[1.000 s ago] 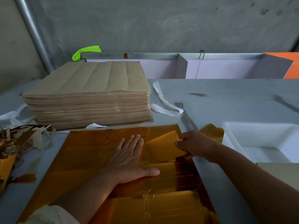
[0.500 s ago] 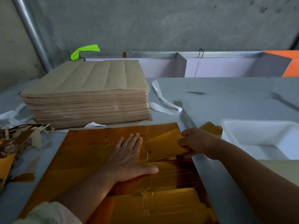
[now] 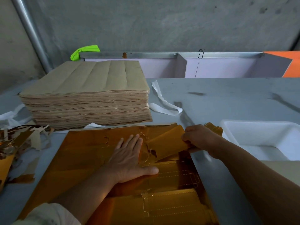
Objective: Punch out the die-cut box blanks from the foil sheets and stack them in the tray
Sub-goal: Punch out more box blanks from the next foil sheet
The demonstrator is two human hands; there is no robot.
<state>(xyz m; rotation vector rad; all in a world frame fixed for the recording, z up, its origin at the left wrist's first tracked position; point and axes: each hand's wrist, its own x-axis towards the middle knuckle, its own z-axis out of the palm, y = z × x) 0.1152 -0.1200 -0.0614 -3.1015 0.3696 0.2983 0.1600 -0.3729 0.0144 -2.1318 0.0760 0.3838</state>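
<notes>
A gold foil sheet (image 3: 84, 153) with die-cut outlines lies flat on the grey table in front of me. My left hand (image 3: 128, 158) presses flat on its middle, fingers straight. My right hand (image 3: 199, 138) grips a gold box blank (image 3: 167, 143) at the sheet's upper right corner; the blank is lifted and partly torn free, with a ragged edge beside my left fingers. A white tray (image 3: 230, 127) stands to the right of my right hand; what I see of its inside is bare.
A tall stack of brown-backed sheets (image 3: 86, 98) stands behind the foil sheet. Gold and brown offcuts (image 3: 17, 142) litter the left edge. A white strip (image 3: 164, 103) lies behind. A beige sheet (image 3: 282, 168) overlaps the tray's near side. Partitioned bins (image 3: 211, 67) line the wall.
My right hand has pulled the blank a little further right and up, widening the tear. My left hand stays pressed on the sheet.
</notes>
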